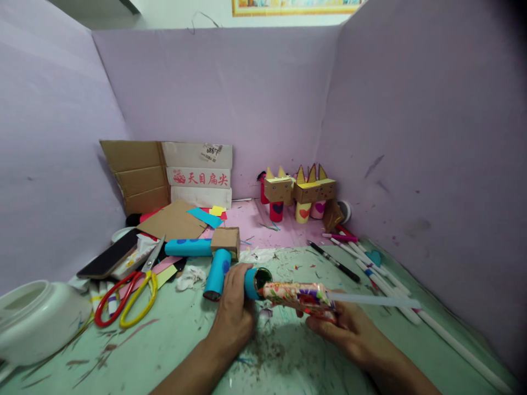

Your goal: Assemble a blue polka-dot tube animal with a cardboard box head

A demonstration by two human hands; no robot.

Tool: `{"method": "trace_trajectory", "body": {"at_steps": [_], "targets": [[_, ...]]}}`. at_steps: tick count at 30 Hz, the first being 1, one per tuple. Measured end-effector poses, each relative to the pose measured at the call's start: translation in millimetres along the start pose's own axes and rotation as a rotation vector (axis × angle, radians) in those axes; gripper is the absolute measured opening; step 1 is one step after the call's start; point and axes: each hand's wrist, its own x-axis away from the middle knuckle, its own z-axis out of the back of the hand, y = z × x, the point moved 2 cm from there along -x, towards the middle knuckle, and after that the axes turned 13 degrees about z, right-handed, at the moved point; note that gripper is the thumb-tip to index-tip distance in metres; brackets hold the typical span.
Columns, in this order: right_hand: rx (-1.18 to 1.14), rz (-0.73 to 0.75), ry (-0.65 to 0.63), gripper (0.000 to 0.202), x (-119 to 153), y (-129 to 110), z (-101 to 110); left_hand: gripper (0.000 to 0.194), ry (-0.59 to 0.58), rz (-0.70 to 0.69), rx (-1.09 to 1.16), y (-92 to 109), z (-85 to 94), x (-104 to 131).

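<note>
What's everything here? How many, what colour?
Glue gun: one, multicoloured, right hand
Glue stick: one, whitish, in gun
Tubes: three, blue, one held, two beside
Box: one, brown, by tubes
Scissors: one, red and yellow, left
Pot: one, white, front left
Slab: one, black, left
Packet: one, white, beside slab
Wad: one, white, by tubes
Scraps: many, mixed colours, scattered
Cardboard: two sheets, brown and white, back left
Figures: at least three, mixed colours, back right
Pens: several, mostly white, both sides
Table: one, green and pink, underneath
Walls: three, lilac, around
Left hand: one, holding tube
Right hand: one, holding gun
</note>
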Motion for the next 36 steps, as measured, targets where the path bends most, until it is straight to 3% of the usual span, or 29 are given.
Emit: {"method": "trace_trajectory", "body": {"at_steps": [3, 11, 36], "targets": [[0.048, 0.063, -0.021, 0.015, -0.7, -2.3, 0.4, 0.058, 0.003, 0.002, -0.008, -1.6, -0.3, 0.1], [0.100, 0.064, 0.010, 0.023, -0.6, 3.2, 2.3, 0.067, 0.001, -0.004, -0.025, -2.7, 0.6, -0.6], [0.093, 0.124, 0.049, 0.026, -3.2, 2.9, 1.9, 0.071, 0.029, -0.115, -0.081, -1.7, -0.5, 1.4]]}}
